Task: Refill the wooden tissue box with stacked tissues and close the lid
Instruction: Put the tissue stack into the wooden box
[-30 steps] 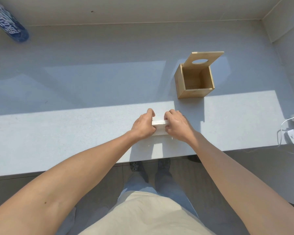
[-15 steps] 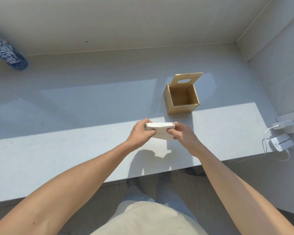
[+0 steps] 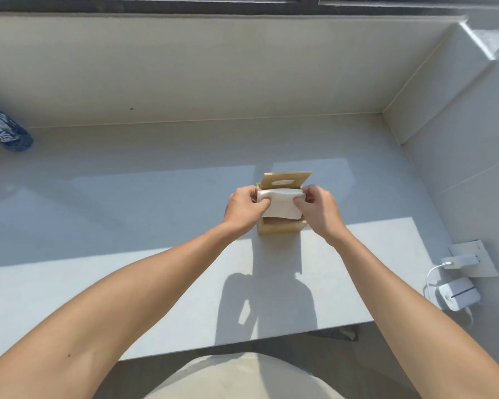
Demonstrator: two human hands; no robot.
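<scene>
Between both hands' fingers (image 3: 264,202), tissue stack (image 3: 281,205) bends over wooden box (image 3: 280,227).

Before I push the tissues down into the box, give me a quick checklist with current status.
1. Lid open and tilted back, clear of the opening: ok.
2. Tissue stack held at both ends, left hand and right hand: ok.
3. Stack over the wooden box opening: ok.
4. Stack flat: not ok, it bows between the hands.
5. Box interior empty: cannot tell, hidden by the stack.
6. Box flat on the counter: ok.
</scene>
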